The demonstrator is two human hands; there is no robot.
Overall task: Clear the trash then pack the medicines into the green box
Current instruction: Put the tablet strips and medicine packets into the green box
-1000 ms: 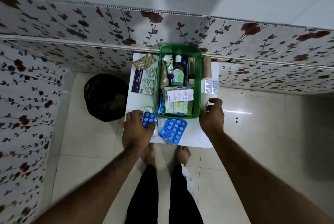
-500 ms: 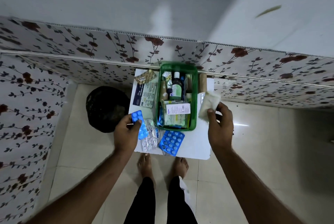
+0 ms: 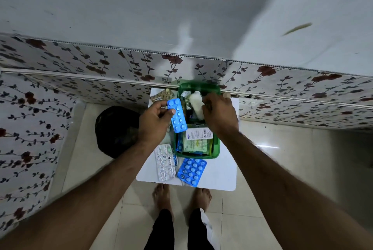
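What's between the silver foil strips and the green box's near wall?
Head view: mostly bare white tabletop. The crumpled silver foil blister strips lie left of the green plastic box, nearly touching its corner.

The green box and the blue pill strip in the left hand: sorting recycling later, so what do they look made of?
Green box: looks like glossy, slightly translucent moulded plastic, with thin walls and rounded corners.
Blue pill strip in the left hand: probably blue plastic blister film with raised bubbles over pale tablets; its backing is not visible.

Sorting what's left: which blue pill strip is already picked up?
The narrow blue blister strip in the left hand; the wider blue strip lies on the table.
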